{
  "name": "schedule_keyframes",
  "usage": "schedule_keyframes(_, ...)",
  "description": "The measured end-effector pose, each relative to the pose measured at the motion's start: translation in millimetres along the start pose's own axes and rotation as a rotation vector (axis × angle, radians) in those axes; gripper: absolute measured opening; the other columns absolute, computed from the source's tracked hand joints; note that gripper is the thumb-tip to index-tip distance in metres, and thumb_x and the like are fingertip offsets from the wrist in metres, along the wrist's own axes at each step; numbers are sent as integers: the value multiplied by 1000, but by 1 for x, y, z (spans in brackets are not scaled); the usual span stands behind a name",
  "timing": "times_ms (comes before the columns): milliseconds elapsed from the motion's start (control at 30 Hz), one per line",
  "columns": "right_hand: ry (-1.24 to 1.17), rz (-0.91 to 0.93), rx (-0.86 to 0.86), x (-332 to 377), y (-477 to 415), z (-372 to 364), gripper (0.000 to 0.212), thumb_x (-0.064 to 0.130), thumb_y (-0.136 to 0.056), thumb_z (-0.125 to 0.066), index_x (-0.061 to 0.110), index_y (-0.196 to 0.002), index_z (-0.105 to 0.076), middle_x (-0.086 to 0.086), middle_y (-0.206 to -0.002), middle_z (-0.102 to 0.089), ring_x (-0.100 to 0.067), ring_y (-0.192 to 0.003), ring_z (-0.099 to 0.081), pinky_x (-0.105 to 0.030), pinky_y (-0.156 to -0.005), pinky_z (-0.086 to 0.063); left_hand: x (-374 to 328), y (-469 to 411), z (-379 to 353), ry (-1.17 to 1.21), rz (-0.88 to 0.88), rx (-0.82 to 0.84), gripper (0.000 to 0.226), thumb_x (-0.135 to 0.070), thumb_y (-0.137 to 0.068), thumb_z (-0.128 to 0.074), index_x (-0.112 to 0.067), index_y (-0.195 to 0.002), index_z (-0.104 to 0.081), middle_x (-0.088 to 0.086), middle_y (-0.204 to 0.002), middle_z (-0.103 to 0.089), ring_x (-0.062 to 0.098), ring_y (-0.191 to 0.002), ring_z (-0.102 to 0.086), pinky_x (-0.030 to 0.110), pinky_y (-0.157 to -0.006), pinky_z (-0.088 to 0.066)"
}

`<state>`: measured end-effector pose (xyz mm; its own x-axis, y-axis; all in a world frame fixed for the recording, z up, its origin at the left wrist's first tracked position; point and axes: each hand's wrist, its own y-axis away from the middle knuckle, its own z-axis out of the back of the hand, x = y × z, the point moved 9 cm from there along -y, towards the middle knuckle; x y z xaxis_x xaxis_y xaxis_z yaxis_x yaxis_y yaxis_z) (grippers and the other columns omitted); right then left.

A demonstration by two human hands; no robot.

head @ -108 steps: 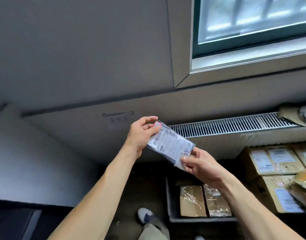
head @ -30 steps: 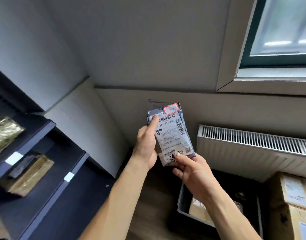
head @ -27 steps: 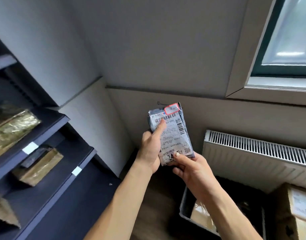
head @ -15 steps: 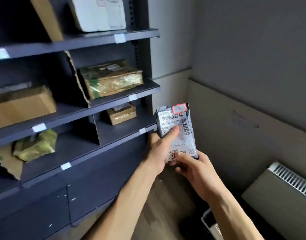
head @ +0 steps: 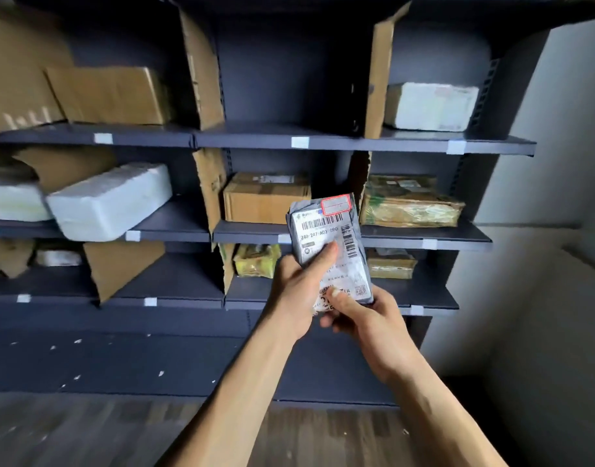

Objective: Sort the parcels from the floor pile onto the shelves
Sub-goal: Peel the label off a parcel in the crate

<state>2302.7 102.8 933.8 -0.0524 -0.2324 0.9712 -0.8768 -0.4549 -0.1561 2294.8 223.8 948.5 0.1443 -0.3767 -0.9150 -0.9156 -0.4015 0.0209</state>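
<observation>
Now your left hand (head: pixel 293 293) and right hand (head: pixel 367 320) grip the grey parcel (head: pixel 326 222), labelled "240-247-A03 090", facing shelves (head: pixel 336 143) holding boxes (head: pixel 265 202).

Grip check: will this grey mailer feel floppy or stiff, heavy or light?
Probably light: the grey mailer is gripped only at its lower half by the left hand and right hand. Likely stiffish: its top stands without drooping.

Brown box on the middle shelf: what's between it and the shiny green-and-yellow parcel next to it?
A torn cardboard divider stands upright between the brown box and the green-and-yellow parcel; the head view shows it.
</observation>
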Motion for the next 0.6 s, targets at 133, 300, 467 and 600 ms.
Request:
schedule_keyframes(133,1,-20,82,-3,7,-20,12,7,-102,-62,-3,-97,-67,-18,-77,-70,-22,-62,-64,-27,-58,-49,-3,21,23,22,-21,-135,58,-34,-83,-85,-3,-126,-61,24,-109,-75,39,-82,-72,27,-38,-45)
schedule_keyframes(300,-31,-64,162,-8,24,-24,14,11,-102,-61,-1,-98,-68,-20,-83,-74,-22,-65,-66,-28,-60,-49,2,49,28,-3,4,-240,43,-31,-90,-78,-6,-122,-61,23,-108,-76,32,-65,-68,24,-36,-42)
schedule_keyframes(467,-72,-65,205,-13,38,-30,32,27,-105,-58,2,-90,-72,-22,-72,-70,-24,-67,-64,-30,-62,-49,3,74,30,1,14,-232,29,-26,-94,-73,-7,-114,-63,19,-95,-77,29,-50,-64,22,-34,-37)
schedule_keyframes(600,-71,-66,245,-18,45,-48,34,23,-106,-57,5,-80,-68,-16,-62,-64,-21,-54,-55,-27,-55,-44,-1,84,39,46,76,-134,45,-32,-96,-66,1,-127,-63,21,-116,-75,42,-87,-70,31,-39,-48)
